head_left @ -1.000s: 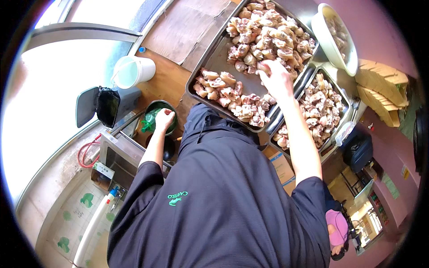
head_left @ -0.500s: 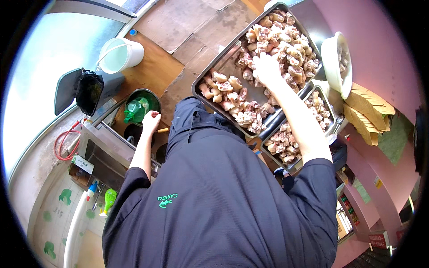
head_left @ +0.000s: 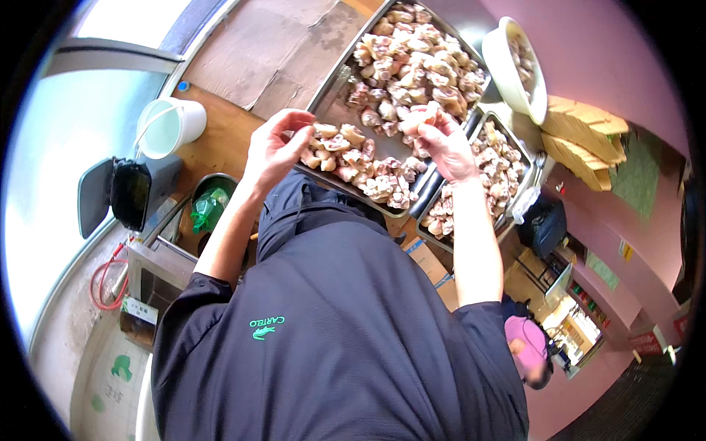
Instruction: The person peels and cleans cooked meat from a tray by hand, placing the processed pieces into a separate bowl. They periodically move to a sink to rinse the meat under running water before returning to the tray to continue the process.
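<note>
A large metal tray point(head_left: 334, 99) holds raw, pale, bony meat pieces in a big far heap point(head_left: 419, 59) and a smaller near heap point(head_left: 368, 165), with bare metal between them. My right hand point(head_left: 447, 147) is closed over the tray's right part, its thumb and fingers pinching a meat piece point(head_left: 418, 117). At the tray's left edge, beside the near heap, my left hand point(head_left: 276, 151) has bent fingers with a gap between thumb and fingertips; nothing shows in it. A smaller metal tray point(head_left: 526, 160) of similar pieces stands to the right, partly behind my right wrist.
A white basin point(head_left: 540, 95) with more pieces stands at the far right, beside folded brown cardboard point(head_left: 585, 136). Leftward are a white bucket point(head_left: 187, 121), a grey bin point(head_left: 95, 195) and a dark tub point(head_left: 229, 184) holding green plastic. Another person point(head_left: 526, 345) is at the lower right.
My right hand has drawn back from the far heap toward me and now pinches a meat piece. My left hand has risen from beside the dark tub to the tray's left edge.
</note>
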Demonstrator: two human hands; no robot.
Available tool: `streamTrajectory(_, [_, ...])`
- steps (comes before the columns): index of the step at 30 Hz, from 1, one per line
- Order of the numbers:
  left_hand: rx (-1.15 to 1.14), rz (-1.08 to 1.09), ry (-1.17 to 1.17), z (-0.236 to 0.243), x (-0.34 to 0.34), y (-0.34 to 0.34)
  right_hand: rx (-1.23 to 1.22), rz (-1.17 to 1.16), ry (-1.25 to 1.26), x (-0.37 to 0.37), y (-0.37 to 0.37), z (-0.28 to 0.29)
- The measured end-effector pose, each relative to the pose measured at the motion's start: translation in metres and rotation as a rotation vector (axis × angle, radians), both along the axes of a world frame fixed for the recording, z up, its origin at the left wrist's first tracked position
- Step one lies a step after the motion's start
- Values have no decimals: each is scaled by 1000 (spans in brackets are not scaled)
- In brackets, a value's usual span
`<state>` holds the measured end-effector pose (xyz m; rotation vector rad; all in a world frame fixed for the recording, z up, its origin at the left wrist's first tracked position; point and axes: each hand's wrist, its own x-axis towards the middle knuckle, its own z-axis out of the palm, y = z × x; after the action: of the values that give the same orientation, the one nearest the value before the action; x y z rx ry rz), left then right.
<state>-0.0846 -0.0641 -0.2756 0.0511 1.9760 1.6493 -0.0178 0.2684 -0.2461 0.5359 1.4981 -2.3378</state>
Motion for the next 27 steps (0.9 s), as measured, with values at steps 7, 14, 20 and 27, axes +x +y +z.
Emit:
streamTrajectory(7, [162, -343, 61, 67, 31, 92, -90, -182, 169, 59, -9, 45])
streamTrajectory(14, [326, -372, -111, 82, 60, 134, -82, -304, 191, 98, -2, 54])
streamTrajectory(20, [274, -398, -68, 79, 77, 148, -125, -354, 189, 118, 0, 54])
streamTrajectory(27, [276, -374, -105, 79, 92, 162, -139, -382, 197, 132, 4, 48])
